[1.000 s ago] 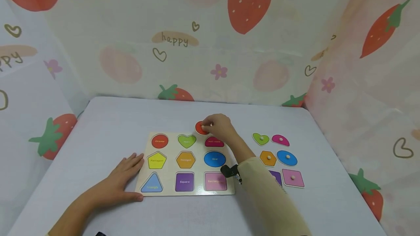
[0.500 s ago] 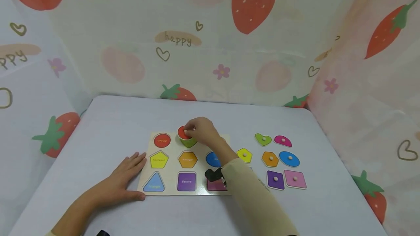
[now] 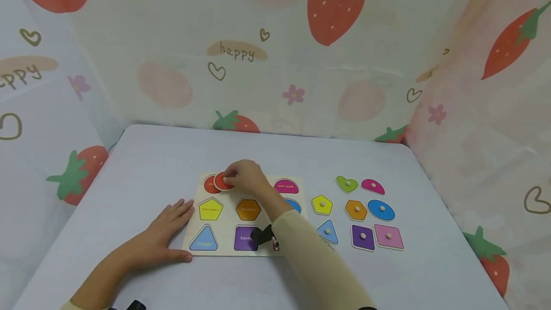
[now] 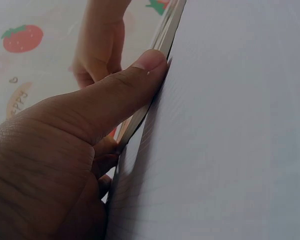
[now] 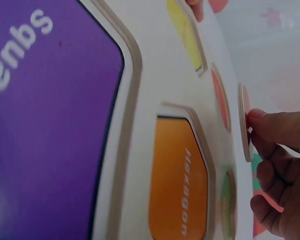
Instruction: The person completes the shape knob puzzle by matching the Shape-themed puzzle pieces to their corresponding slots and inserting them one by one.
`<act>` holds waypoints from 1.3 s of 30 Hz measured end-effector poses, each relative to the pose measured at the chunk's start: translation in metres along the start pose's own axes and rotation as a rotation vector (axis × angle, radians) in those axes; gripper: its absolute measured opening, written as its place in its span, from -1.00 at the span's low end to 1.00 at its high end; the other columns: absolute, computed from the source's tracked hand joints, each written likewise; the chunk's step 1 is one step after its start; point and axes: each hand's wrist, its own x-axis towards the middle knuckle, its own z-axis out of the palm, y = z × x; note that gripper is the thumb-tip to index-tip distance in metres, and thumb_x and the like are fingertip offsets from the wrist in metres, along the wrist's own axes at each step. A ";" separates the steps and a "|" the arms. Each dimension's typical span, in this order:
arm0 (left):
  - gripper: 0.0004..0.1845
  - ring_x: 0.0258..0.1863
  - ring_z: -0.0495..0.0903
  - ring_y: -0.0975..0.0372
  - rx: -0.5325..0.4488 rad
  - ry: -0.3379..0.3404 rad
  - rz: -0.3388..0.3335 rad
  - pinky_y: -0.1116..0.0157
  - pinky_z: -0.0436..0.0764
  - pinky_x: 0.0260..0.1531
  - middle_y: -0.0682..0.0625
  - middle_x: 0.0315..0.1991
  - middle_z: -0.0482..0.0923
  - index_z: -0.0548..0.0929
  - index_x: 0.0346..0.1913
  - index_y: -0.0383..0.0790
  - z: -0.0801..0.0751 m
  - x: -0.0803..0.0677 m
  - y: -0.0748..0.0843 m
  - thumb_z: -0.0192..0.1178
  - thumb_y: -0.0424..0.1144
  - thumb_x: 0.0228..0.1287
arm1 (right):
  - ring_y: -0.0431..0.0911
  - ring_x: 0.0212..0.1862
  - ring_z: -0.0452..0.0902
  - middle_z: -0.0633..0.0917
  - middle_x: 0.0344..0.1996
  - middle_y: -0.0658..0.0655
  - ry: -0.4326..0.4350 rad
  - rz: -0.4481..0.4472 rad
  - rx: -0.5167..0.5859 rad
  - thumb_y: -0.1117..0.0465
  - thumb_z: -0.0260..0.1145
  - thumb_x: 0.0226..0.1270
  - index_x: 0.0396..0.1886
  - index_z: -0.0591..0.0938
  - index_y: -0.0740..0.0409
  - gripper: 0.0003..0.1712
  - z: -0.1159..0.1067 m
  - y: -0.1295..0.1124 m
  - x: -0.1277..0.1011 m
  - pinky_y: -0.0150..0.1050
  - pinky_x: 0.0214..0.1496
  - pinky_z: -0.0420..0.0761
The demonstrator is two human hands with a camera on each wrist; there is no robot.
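While the person's two hands work at the puzzle board, the scene reads as follows:

Right hand: the right hand [image 3: 245, 177] pinches the knob of the red circle piece [image 3: 223, 182] between thumb and fingertips, fingers curled over it.
Red circle piece: it sits at the fingertips, on the left side of that hand, overlapping the right edge of the red circular recess [image 3: 210, 184] in the board's top-left corner; the right wrist view shows the piece [image 5: 245, 121] raised just above the board and not seated.
Left hand: the left hand [image 3: 165, 233] lies flat with straight fingers on the table [image 3: 150, 157], its thumb [image 4: 121, 97] pressed against the board's left edge.
Puzzle board: the puzzle board [image 3: 225, 250] lies flat, its coloured recesses showing.
Loose pieces: right of the board lie the yellow pentagon piece [image 3: 322, 204], blue triangle piece [image 3: 328, 232], green heart piece [image 3: 347, 184], orange hexagon piece [image 3: 356, 210] and purple square piece [image 3: 362, 237], apart from both hands.
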 end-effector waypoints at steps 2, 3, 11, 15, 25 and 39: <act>0.31 0.67 -0.24 -0.04 0.000 -0.001 0.002 0.29 -0.44 0.58 -0.02 0.68 -0.06 0.11 0.64 -0.17 0.000 0.000 0.001 0.46 0.42 -0.08 | -0.18 -0.07 0.53 0.73 -0.17 -0.10 -0.003 0.006 -0.002 0.06 0.42 0.41 -0.05 0.81 -0.04 -0.80 0.004 -0.003 0.001 -0.28 0.12 0.63; 0.31 0.67 -0.24 -0.05 -0.001 -0.001 0.003 0.29 -0.44 0.58 -0.02 0.68 -0.06 0.11 0.64 -0.17 -0.001 0.000 0.001 0.46 0.42 -0.08 | -0.18 -0.07 0.53 0.74 -0.17 -0.10 -0.004 0.008 -0.003 0.05 0.42 0.41 -0.05 0.81 -0.04 -0.79 0.005 -0.004 0.002 -0.28 0.11 0.64; 0.33 0.67 -0.22 -0.04 0.010 0.013 0.016 0.49 -0.51 0.49 -0.02 0.67 -0.04 0.12 0.63 -0.18 -0.001 0.000 -0.001 0.45 0.45 -0.11 | -0.18 -0.09 0.50 0.74 -0.18 -0.13 0.003 0.030 -0.054 0.01 0.42 0.41 -0.05 0.81 -0.09 -0.78 0.017 -0.014 0.007 -0.22 0.12 0.57; 0.33 0.67 -0.22 -0.04 0.012 0.014 0.017 0.39 -0.48 0.55 -0.03 0.67 -0.04 0.13 0.63 -0.18 0.000 0.000 -0.001 0.44 0.47 -0.11 | -0.19 -0.08 0.51 0.75 -0.20 -0.14 0.001 0.026 -0.091 0.00 0.41 0.41 -0.05 0.82 -0.10 -0.78 0.022 -0.016 0.009 -0.14 0.25 0.47; 0.30 0.66 -0.20 -0.06 0.008 0.030 0.025 0.41 -0.49 0.53 -0.05 0.67 -0.01 0.14 0.62 -0.19 -0.001 -0.003 0.003 0.44 0.44 -0.09 | -0.19 -0.04 0.52 0.77 -0.18 -0.16 -0.021 0.012 -0.147 -0.02 0.40 0.42 -0.01 0.81 -0.11 -0.76 0.024 -0.023 0.011 -0.07 0.36 0.41; 0.33 0.67 -0.22 -0.03 0.024 0.022 0.009 0.31 -0.45 0.57 -0.03 0.67 -0.02 0.12 0.63 -0.19 0.002 -0.001 0.000 0.46 0.44 -0.13 | -0.19 -0.05 0.52 0.77 -0.19 -0.17 -0.022 0.009 -0.152 -0.02 0.40 0.42 -0.01 0.81 -0.13 -0.76 0.030 -0.022 0.014 -0.04 0.36 0.39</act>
